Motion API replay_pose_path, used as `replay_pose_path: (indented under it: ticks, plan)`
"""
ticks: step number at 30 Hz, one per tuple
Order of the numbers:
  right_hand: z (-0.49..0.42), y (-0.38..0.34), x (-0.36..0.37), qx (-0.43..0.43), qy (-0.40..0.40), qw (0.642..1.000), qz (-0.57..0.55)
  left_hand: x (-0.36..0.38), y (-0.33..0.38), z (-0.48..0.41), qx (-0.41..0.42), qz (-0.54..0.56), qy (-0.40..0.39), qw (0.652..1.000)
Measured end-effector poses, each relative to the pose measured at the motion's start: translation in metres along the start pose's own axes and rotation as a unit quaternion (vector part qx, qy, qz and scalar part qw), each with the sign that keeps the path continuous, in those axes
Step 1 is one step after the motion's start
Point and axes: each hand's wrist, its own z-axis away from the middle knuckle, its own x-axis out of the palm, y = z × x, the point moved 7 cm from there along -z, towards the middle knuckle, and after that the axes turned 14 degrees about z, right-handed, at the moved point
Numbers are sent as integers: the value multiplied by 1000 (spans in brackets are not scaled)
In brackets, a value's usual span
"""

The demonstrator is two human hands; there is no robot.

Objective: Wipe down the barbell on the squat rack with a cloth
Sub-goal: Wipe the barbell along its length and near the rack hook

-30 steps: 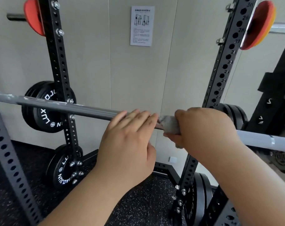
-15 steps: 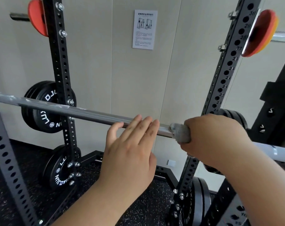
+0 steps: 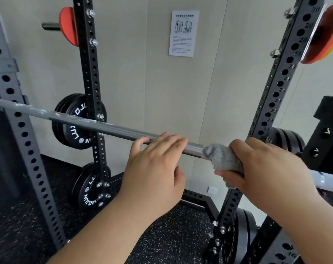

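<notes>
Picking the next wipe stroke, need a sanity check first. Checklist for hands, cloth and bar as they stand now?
1. Is the cloth wrapped on the barbell? ok.
2. Is the right hand grip curled round the cloth? ok.
3. Is the left hand steadying the bar? ok, fingers laid over it.
4. Is the path clear for a leftward stroke? Not ok: only a short bare stretch separates the cloth from the left hand, which likely must shift first.
5. Is the bar seated on the squat rack? Cannot tell, supports not in view.
</notes>
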Motion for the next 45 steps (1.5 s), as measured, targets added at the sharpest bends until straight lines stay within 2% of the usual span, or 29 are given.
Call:
replay_pose_path:
  ticks: [4,7,12,17,19,20,22,24,26,29,33,35,38,42,45]
  plan:
    - [-3,0,-7,13,29,999,-17,1,0,4,-4,-9,-17,1000]
    - [-6,-7,-6,34,-11,999,7,3,-6,13,7,-36,-49,998]
    - [-46,-56,-24,21,-70,997,-19,-24,-34,18,8,-46,-14,999]
    - [-93,-152,-33,-17,69,997,12,-50,-90,23,33,-42,-9,999]
    - [-101,-164,-37,-27,77,997,8,-64,-116,25,38,-43,-4,998]
    - [-102,-160,-37,-23,43,999,-2,-73,-130,27,41,-42,1,998]
    - [-98,-138,-32,26,-89,995,-21,-90,-158,29,52,-35,24,998]
    - [-95,-123,-32,68,-142,987,-19,-107,-182,28,58,-31,54,996]
    - [-102,-130,-35,87,-163,983,8,-119,-203,24,49,-30,77,995]
    - [-129,-178,-44,69,-115,991,28,-124,-224,14,18,-24,83,996]
    - [-148,-255,-53,47,97,994,-8,-116,-240,10,-1,-25,55,998]
    - [-144,-263,-46,37,115,993,-13,-114,-248,12,-10,-30,41,999]
    - [-137,-233,-42,42,59,997,-13,-114,-258,12,-20,-41,33,998]
    - [-149,-216,-56,89,-70,993,37,-115,-267,11,-3,-53,28,998]
    - [-175,-252,-56,50,-54,996,45,-115,-268,9,-2,-61,22,998]
